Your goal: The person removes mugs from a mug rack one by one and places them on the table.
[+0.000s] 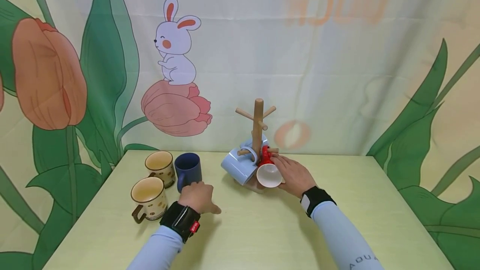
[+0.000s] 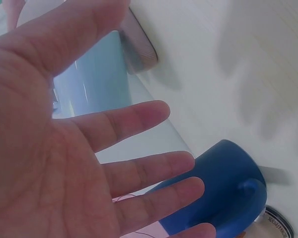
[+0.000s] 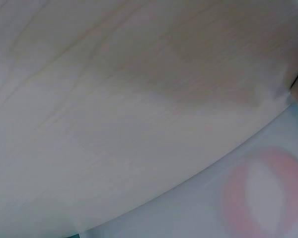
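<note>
My right hand (image 1: 295, 174) holds a red mug (image 1: 267, 159) by its side, at the lower right of a wooden mug tree (image 1: 258, 128). The mug's white inside faces me, and its handle is up by a peg; whether the peg bears its weight I cannot tell. A light blue mug (image 1: 240, 166) hangs tilted at the tree's lower left, with another light blue mug (image 1: 264, 140) partly hidden behind the post. In the left wrist view my left hand (image 2: 89, 148) has its fingers spread, holding nothing. It hovers in front of a dark blue mug (image 1: 189, 168).
Two cream mugs with brown spots stand at the left, one cream mug (image 1: 150, 199) nearer and the other cream mug (image 1: 161, 166) behind it. The pale table (image 1: 255, 236) ends at a printed curtain (image 1: 240, 53). Bare upper pegs stick out from the tree.
</note>
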Demonstrator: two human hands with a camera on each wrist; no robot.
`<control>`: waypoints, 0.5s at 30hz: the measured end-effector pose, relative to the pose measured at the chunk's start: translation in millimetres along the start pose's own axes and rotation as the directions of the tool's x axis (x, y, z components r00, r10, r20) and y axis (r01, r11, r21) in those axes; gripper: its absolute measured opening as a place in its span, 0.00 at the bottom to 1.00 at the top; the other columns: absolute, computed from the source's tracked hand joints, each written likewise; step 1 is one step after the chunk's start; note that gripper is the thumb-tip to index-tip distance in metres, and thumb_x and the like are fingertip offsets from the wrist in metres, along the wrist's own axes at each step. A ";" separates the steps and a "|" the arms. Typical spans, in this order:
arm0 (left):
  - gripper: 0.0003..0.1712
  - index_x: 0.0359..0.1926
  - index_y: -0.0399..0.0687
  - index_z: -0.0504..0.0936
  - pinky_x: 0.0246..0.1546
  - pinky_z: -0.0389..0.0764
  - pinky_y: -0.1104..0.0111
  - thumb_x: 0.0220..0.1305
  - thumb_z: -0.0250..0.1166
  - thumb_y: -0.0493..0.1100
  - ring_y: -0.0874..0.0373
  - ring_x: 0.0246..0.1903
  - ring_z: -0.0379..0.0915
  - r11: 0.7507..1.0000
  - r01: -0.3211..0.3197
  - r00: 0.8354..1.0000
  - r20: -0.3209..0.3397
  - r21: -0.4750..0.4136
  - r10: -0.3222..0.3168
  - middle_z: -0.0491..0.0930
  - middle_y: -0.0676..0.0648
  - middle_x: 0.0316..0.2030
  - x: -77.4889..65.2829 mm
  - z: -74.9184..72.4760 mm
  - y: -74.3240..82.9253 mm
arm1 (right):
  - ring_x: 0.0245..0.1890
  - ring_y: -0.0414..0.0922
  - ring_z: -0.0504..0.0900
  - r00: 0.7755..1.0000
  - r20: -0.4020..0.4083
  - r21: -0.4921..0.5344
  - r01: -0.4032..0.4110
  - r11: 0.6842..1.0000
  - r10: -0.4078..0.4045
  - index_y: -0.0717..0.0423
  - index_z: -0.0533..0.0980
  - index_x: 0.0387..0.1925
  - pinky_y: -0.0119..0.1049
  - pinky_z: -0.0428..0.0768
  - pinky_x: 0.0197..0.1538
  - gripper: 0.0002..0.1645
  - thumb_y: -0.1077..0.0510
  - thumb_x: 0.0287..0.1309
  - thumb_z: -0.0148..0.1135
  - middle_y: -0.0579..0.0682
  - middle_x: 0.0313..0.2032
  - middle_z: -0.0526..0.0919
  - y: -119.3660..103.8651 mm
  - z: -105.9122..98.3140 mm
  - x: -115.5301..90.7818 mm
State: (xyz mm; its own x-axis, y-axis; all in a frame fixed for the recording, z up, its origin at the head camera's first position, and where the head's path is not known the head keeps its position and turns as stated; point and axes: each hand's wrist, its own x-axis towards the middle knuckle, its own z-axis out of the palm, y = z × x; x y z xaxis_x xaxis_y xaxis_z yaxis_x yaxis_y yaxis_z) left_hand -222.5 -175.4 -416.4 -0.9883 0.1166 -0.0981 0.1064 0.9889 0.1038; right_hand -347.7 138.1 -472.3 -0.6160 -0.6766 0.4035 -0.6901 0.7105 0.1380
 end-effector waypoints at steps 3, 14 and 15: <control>0.36 0.48 0.44 0.85 0.39 0.78 0.46 0.43 0.78 0.63 0.40 0.41 0.78 1.000 -0.002 1.000 -0.002 0.001 0.002 0.82 0.41 0.39 -0.6 0.4 -0.4 | 0.64 0.54 0.72 1.000 0.000 0.022 0.006 1.000 -0.006 0.56 0.63 0.70 0.50 0.73 0.61 0.60 0.44 0.37 0.84 0.56 0.67 0.70 -0.3 -1.1 -0.2; 0.37 0.49 0.44 0.85 0.40 0.78 0.46 0.44 0.78 0.63 0.41 0.41 0.78 1.000 0.011 1.000 0.009 -0.006 -0.011 0.83 0.42 0.39 0.3 0.9 -0.1 | 0.65 0.53 0.71 0.999 -0.022 0.046 0.041 0.998 -0.040 0.57 0.63 0.68 0.48 0.73 0.62 0.58 0.45 0.38 0.84 0.55 0.67 0.70 1.4 -0.1 0.5; 0.37 0.49 0.44 0.85 0.40 0.78 0.46 0.44 0.78 0.63 0.41 0.41 0.78 1.000 0.011 1.000 0.012 -0.006 -0.011 0.83 0.41 0.39 0.1 1.3 -0.2 | 0.65 0.53 0.71 0.999 -0.024 0.057 0.042 0.997 -0.041 0.57 0.63 0.68 0.48 0.72 0.62 0.59 0.45 0.37 0.84 0.55 0.67 0.70 1.1 -0.1 0.7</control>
State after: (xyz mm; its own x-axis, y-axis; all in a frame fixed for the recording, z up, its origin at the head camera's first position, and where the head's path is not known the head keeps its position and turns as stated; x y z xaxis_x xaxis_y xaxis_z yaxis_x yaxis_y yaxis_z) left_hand -222.5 -175.5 -417.7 -0.9881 0.1067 -0.1110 0.0946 0.9896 0.1086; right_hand -348.8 138.4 -471.8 -0.5777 -0.7002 0.4195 -0.7360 0.6691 0.1031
